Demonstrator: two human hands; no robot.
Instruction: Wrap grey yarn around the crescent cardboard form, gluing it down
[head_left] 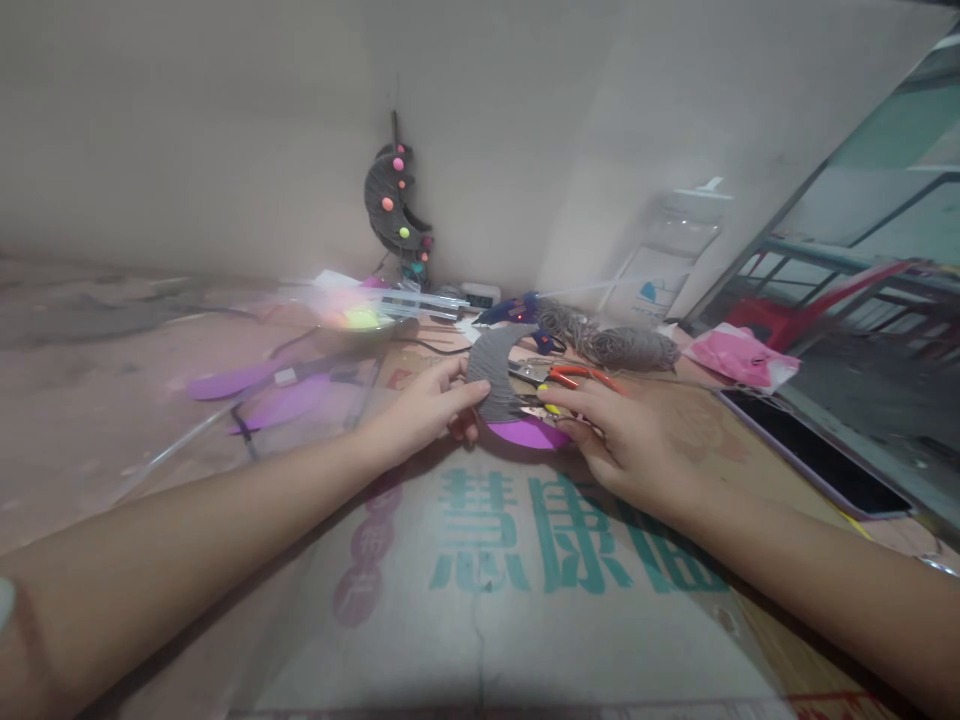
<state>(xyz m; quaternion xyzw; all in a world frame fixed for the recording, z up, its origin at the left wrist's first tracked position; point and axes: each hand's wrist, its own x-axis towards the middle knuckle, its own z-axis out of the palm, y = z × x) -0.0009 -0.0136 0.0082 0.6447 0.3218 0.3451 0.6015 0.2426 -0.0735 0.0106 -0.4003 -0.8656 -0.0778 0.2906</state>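
A crescent moon shape (495, 372) stands tilted up over the cardboard, mostly wrapped in grey yarn, with a bare purple section (529, 433) at its lower end. My left hand (439, 405) is closed on its wrapped left side, thumb in front. My right hand (611, 430) is closed by the bare purple end, thumb and fingers bent together there; exactly what lies between the fingertips is partly hidden. Just behind the crescent are orange-handled scissors (574, 374) and a yellow-handled tool with metal jaws (550, 397), partly covered by my right fingers.
Grey yarn skeins (630, 347) and a dark blue glue gun (510, 308) lie behind. A decorated crescent (386, 200) with coloured pompoms leans on the wall. Purple pieces (289, 402) lie left, blurred. A phone (814, 450) and pink packet (742, 357) lie right, near a clear bottle (664, 255).
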